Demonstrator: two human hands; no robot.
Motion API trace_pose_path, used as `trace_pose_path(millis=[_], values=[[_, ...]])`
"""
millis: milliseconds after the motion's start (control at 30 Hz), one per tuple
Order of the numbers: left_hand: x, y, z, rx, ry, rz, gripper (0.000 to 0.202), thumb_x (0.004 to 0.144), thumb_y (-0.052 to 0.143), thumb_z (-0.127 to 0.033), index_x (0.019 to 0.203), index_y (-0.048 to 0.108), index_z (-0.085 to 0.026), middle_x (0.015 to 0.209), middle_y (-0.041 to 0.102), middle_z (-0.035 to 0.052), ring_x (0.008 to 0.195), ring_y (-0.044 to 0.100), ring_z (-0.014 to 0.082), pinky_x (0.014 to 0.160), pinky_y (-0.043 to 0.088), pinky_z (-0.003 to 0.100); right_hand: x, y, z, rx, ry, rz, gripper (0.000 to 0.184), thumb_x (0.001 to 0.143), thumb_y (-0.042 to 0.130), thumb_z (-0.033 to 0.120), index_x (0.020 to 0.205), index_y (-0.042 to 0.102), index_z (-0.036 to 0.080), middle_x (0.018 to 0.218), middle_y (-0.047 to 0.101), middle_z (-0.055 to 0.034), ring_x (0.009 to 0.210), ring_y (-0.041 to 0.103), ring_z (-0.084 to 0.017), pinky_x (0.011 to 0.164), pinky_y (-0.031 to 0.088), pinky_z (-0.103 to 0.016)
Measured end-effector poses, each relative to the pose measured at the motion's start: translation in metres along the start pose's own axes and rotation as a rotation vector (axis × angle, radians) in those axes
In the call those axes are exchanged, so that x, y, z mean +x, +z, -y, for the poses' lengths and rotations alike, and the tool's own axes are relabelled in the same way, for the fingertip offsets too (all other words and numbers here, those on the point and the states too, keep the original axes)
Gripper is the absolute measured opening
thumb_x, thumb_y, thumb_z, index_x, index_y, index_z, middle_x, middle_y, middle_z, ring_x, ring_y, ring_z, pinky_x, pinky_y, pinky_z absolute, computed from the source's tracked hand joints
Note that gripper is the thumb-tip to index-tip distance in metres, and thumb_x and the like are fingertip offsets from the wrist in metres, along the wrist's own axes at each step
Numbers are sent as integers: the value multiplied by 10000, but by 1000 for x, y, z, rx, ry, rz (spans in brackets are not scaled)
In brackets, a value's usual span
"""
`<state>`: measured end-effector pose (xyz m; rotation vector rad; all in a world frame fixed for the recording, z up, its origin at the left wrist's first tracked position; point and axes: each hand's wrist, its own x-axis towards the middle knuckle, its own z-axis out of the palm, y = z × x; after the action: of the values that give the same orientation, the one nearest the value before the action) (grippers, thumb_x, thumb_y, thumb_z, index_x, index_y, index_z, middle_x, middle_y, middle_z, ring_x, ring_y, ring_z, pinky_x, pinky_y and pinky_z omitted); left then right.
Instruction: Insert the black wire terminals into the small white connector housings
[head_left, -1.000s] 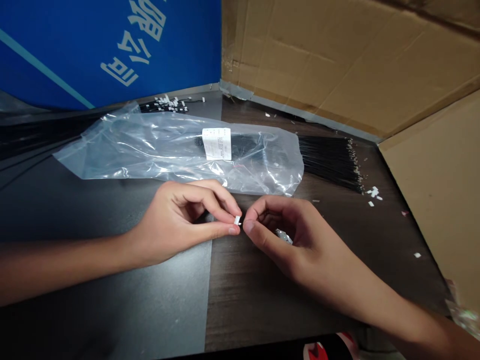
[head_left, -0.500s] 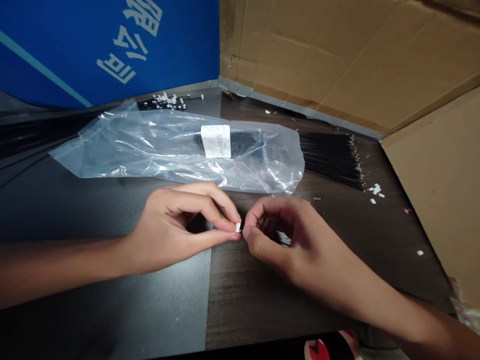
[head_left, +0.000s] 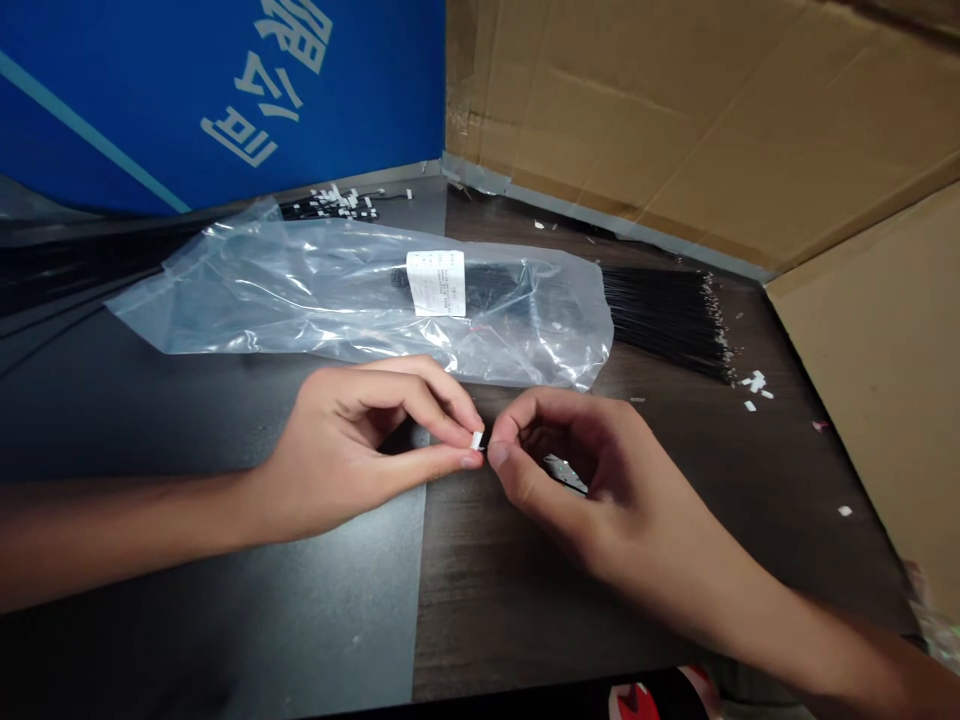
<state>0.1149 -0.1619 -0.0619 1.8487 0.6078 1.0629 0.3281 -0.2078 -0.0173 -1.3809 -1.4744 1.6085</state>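
My left hand (head_left: 360, 445) pinches a tiny white plastic piece (head_left: 476, 440) between thumb and forefinger, just above the dark table (head_left: 225, 620). My right hand (head_left: 592, 480) meets it fingertip to fingertip, thumb and forefinger pinched shut right beside the white piece. What the right fingers hold is too small to make out. A few small white bits show in the hollow of the right palm. Behind both hands lies a clear plastic bag (head_left: 300, 295) with a white label (head_left: 436, 284).
A bundle of thin black wires (head_left: 660, 315) sticks out of the bag's right end. Loose white pieces (head_left: 752, 386) lie scattered at the right and more white pieces (head_left: 341, 200) at the back. A blue board (head_left: 187, 90) and cardboard walls (head_left: 712, 120) close in the table.
Both hands stay pinched together at the white piece, shifting only slightly. The view wobbles a little.
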Motion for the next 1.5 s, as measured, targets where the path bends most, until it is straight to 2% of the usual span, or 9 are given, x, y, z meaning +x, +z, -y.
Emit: trace_pose_path(millis=[533,767,900,1167,1500], values=[[-3,-1,0,17,0,35,118,865,848,-89,806,774,-159,919,770,48,797,756,118,723,603,192,1,-1,0,-44,14,1,54,866,699,189,841,676,147,796,646,16,726,548,-41,639,443,-126],[-2,0,-1,21,-17,20,124,861,851,-85,821,767,-166,919,774,45,795,753,128,722,597,201,-1,-1,-4,-166,-113,-76,126,937,654,254,873,723,171,809,672,25,738,579,-30,688,468,-118],[-3,0,-1,63,11,16,118,867,845,-74,865,774,-168,917,774,32,821,747,118,755,594,201,-2,0,-4,-216,-141,-96,90,900,665,220,846,720,174,774,663,29,716,575,-29,669,461,-118],[-7,0,-3,176,108,25,127,867,837,-37,910,784,-144,946,777,50,853,742,114,761,594,202,-3,1,-3,-208,-99,-72,92,873,654,227,820,701,169,765,647,29,710,568,-28,653,462,-110],[-4,1,-7,200,176,6,109,876,840,-65,909,782,-151,929,782,51,820,749,113,737,606,181,3,2,-3,-48,29,4,50,843,679,186,822,670,141,749,627,32,677,538,-16,600,425,-82]])
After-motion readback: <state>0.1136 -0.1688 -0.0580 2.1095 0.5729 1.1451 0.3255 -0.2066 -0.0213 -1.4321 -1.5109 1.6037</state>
